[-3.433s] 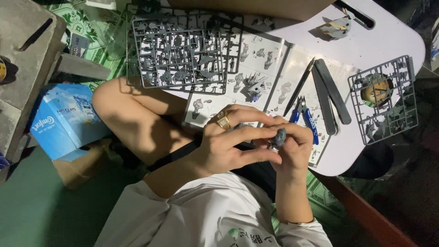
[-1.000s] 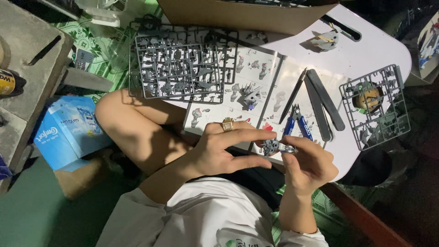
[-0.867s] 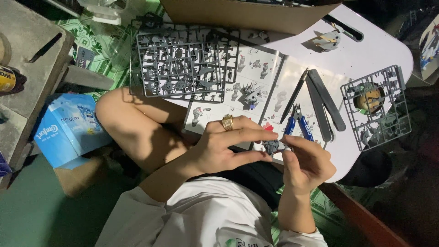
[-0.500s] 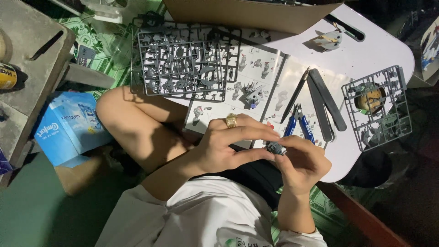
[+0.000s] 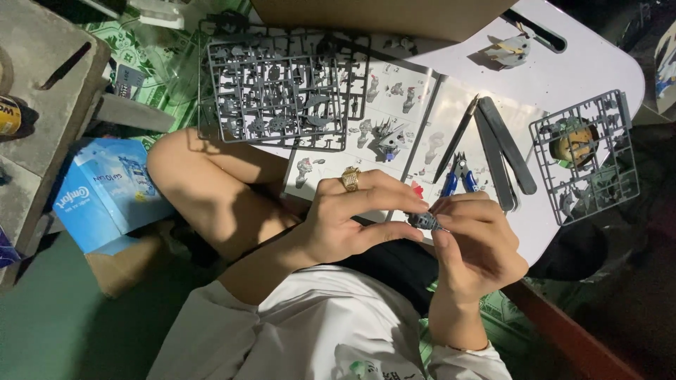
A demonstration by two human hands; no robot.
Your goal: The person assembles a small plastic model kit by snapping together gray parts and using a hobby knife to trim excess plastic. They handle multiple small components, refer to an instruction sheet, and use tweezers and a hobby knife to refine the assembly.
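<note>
We look down on a green floor (image 5: 63, 331) and, across the upper right of the frame, a white desk (image 5: 598, 67) with a rounded corner, a brown cardboard box (image 5: 380, 15) at its top edge. Spread over the desk is an open instruction sheet (image 5: 394, 134) with drawings of parts. A large grey parts frame (image 5: 282, 95) overhangs the sheet in the upper middle; a smaller grey frame (image 5: 588, 158) lies at the right edge. Between them lie two dark flat sticks (image 5: 503, 151), a slim dark tool (image 5: 458, 137) and blue-handled nippers (image 5: 458, 176). A blue box (image 5: 105, 193) sits on the floor at the left.

At centre frame, over the lap and just below the desk's edge, both hands meet on a small grey plastic piece (image 5: 424, 221). The left hand (image 5: 352, 218), a gold ring (image 5: 350, 179) on it, has its fingers (image 5: 394, 232) clamped on the piece from the left; the right hand (image 5: 475, 243) closes on it from the right.

To do this well, we judge, the grip should stay at the piece's edges, the pressure even and straight, never twisted, and the work kept over the lap so nothing falls to the floor.

The piece is dark grey, matt and small, largely hidden by the fingertips; its exact shape we cannot make out.
</note>
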